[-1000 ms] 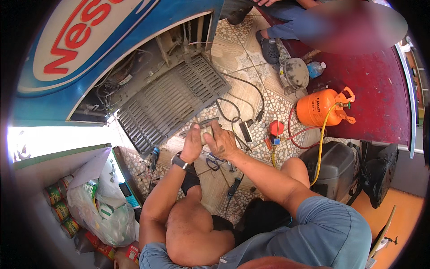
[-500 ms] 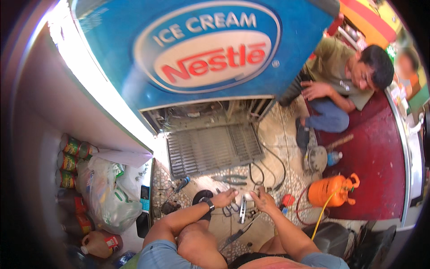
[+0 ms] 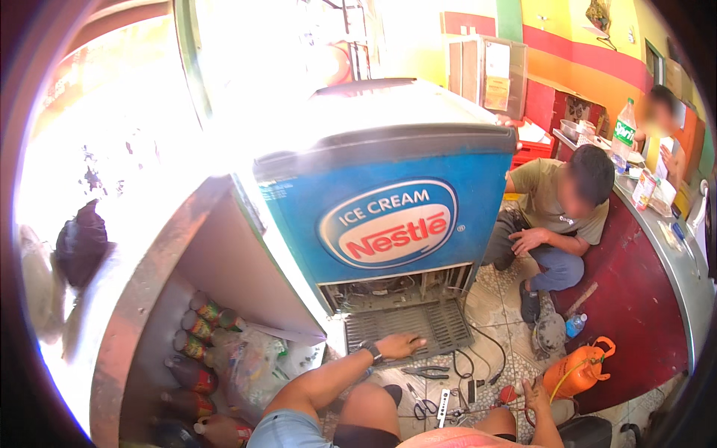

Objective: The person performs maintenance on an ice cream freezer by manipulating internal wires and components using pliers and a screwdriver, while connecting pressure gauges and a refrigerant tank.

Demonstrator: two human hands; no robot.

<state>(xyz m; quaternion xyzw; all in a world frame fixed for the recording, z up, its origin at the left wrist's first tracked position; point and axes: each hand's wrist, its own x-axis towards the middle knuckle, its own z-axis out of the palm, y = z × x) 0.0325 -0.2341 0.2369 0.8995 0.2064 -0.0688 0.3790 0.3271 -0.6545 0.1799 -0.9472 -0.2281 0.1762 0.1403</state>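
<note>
My left hand (image 3: 402,346) rests at the near edge of the dark slatted grille (image 3: 407,328), fingers stretched out. That grille lies on the floor in front of the blue ice cream freezer (image 3: 388,224), whose lower compartment is exposed. Near the orange gas cylinder (image 3: 573,373), my right hand (image 3: 536,397) has its fingers curled beside a thin hose; what they hold, if anything, I cannot make out. Between my hands lie pliers (image 3: 426,371), a silver bar with holes (image 3: 444,408), a scissor-like tool (image 3: 426,408) and a red round gauge (image 3: 508,394).
A co-worker (image 3: 560,216) crouches to the right of the freezer, one hand on its top edge. A red counter (image 3: 635,299) curves along the right. On the left, a shelf holds bottles (image 3: 190,373) and a plastic bag (image 3: 250,366). A black cable (image 3: 489,347) loops across the tiles.
My view has tilted up. My hands, close together above the tools before, have parted: the left went forward to the grille, the right moved right toward the cylinder.
</note>
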